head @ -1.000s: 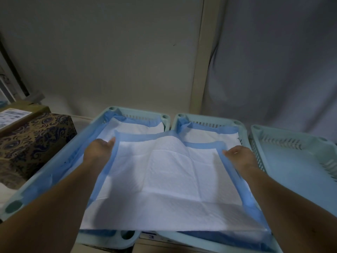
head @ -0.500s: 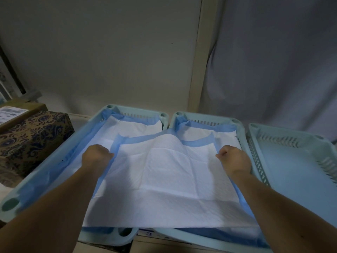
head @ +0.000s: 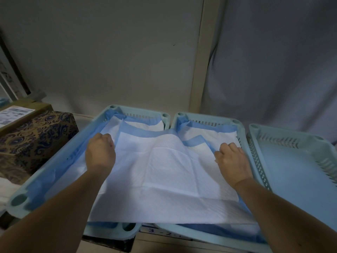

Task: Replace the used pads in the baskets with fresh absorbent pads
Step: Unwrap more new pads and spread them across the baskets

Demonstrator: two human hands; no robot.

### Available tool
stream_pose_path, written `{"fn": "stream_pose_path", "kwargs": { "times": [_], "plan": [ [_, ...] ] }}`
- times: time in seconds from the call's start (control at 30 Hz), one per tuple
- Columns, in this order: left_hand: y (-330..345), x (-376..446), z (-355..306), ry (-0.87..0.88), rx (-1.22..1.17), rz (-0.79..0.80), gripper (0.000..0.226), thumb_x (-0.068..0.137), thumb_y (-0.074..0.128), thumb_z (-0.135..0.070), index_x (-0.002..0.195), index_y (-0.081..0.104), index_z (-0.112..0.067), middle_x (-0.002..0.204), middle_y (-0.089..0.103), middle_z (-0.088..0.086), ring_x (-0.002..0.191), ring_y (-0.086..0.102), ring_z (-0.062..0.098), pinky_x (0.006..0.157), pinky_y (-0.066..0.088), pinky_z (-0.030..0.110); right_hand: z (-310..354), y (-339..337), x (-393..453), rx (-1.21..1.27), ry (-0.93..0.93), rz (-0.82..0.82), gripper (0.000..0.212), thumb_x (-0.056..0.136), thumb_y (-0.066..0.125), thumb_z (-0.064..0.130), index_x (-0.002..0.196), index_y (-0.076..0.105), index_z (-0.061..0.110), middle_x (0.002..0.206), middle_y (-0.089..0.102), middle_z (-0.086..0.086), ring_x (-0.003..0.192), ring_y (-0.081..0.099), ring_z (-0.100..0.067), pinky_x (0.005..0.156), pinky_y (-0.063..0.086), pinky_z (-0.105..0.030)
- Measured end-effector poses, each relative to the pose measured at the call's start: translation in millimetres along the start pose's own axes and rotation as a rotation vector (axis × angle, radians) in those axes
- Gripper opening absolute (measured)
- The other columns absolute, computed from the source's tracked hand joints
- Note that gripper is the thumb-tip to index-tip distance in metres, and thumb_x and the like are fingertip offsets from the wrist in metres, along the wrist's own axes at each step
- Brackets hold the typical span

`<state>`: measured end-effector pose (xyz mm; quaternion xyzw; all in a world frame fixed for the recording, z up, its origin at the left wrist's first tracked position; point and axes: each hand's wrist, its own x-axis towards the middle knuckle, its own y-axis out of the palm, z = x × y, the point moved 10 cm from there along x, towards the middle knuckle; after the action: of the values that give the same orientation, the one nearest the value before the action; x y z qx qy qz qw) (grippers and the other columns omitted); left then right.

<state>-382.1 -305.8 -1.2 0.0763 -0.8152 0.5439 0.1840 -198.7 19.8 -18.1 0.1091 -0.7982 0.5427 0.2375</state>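
Note:
A white absorbent pad (head: pixel 169 172) with a blue border is spread across the gap between two pale green baskets. My left hand (head: pixel 100 152) is closed on its left edge over the left basket (head: pixel 54 165). My right hand (head: pixel 230 159) is closed on its right edge over the middle basket (head: pixel 242 128), where the far right corner has folded over. Both baskets are lined with another white and blue pad (head: pixel 144 126) under the one I hold. The top pad's near edge hangs over the baskets' front rims.
A third pale green basket (head: pixel 299 161) stands at the right with no pad in it. A patterned brown and blue box (head: pixel 34 141) sits to the left of the baskets. A wall and a grey curtain (head: pixel 273 70) rise close behind. A label reading 3-2 marks the shelf front.
Both hands have drawn the pad's far edge back toward me and closer together. The pad has slackened and its far right corner has folded over.

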Motion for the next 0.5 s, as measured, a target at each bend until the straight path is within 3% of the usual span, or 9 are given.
{"fn": "stream_pose_path", "kwargs": {
  "times": [0.17,0.27,0.33,0.4,0.43,0.5],
  "plan": [
    [-3,-6,2,-0.046,-0.066,0.028,0.015,0.092,0.059,-0.010,0.080,0.054,-0.002,0.082,0.059,0.015,0.071,0.053,0.025,0.061,0.038,0.031,-3,-8,-1,0.076,0.053,-0.009,0.040,0.047,0.094,0.020,0.061,0.058,0.007,0.058,0.052,-0.006,0.054,0.051,-0.026,0.045,0.039,-0.031],
    [-1,-8,8,-0.102,-0.155,0.036,0.020,0.092,0.058,-0.010,0.075,0.048,-0.005,0.074,0.057,0.013,0.071,0.056,0.029,0.060,0.039,0.033,-8,-10,2,0.135,0.147,-0.008,0.037,0.058,0.090,0.018,0.066,0.055,0.007,0.057,0.054,-0.006,0.049,0.052,-0.024,0.042,0.033,-0.027],
    [-4,-9,9,-0.155,-0.239,0.025,0.013,0.094,0.053,-0.010,0.085,0.049,-0.001,0.078,0.057,0.018,0.079,0.059,0.036,0.063,0.042,0.037,-23,-4,1,0.226,0.364,0.042,0.022,0.082,0.074,0.019,0.090,0.057,0.008,0.073,0.063,-0.007,0.063,0.061,-0.027,0.051,0.039,-0.031],
    [-2,-10,15,-0.229,-0.311,0.028,0.016,0.095,0.050,-0.011,0.101,0.050,0.004,0.091,0.059,0.024,0.088,0.058,0.041,0.073,0.044,0.043,-43,17,-9,0.443,0.675,0.183,0.028,0.093,0.060,0.023,0.116,0.052,0.009,0.096,0.067,-0.012,0.089,0.064,-0.033,0.070,0.046,-0.035],
    [2,-10,21,-0.288,-0.343,0.048,0.024,0.095,0.049,-0.014,0.108,0.049,0.006,0.099,0.060,0.026,0.094,0.058,0.043,0.078,0.045,0.045,-49,29,-15,0.524,0.772,0.244,0.032,0.093,0.058,0.026,0.118,0.053,0.007,0.100,0.066,-0.013,0.094,0.063,-0.034,0.072,0.046,-0.035],
    [17,-13,38,-0.454,-0.418,0.147,0.052,0.095,0.053,-0.031,0.122,0.042,0.011,0.115,0.057,0.029,0.106,0.055,0.043,0.088,0.045,0.045,-54,49,-26,0.616,0.863,0.404,0.039,0.092,0.056,0.040,0.105,0.060,0.004,0.089,0.065,-0.011,0.085,0.061,-0.031,0.063,0.042,-0.028]
  ]
}}
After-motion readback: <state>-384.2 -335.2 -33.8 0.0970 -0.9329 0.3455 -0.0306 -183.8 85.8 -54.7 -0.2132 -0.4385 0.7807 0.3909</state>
